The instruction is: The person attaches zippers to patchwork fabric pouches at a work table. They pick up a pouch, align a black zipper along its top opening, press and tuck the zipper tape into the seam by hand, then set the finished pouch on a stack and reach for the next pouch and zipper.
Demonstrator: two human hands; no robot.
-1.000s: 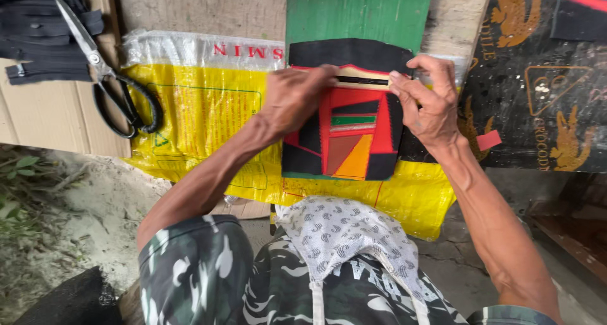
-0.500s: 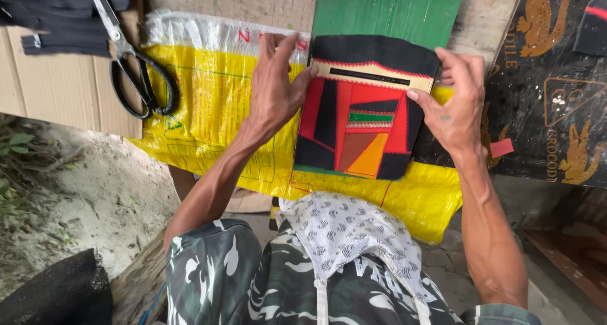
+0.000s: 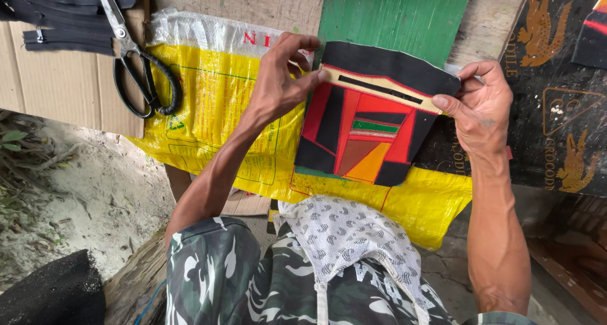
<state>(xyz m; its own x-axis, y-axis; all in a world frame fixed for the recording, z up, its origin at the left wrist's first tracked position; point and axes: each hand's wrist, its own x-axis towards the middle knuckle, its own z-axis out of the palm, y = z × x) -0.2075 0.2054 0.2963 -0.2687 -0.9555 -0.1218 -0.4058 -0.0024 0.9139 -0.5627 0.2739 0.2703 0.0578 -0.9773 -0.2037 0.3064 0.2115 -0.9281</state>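
A patchwork pouch (image 3: pixel 363 119) of red, black and orange lies on a yellow sack (image 3: pixel 215 104) on the bench. The left hand (image 3: pixel 278 78) and right hand (image 3: pixel 480 107) pinch its top corners with their fingers. Scissors (image 3: pixel 136 62) lie well to the left.

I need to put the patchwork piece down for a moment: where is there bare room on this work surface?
The yellow woven sack lies bare between the scissors and the left hand. A bare strip also runs along its lower edge below the patchwork piece. It is crowded at top left, with the black zippers and scissors.
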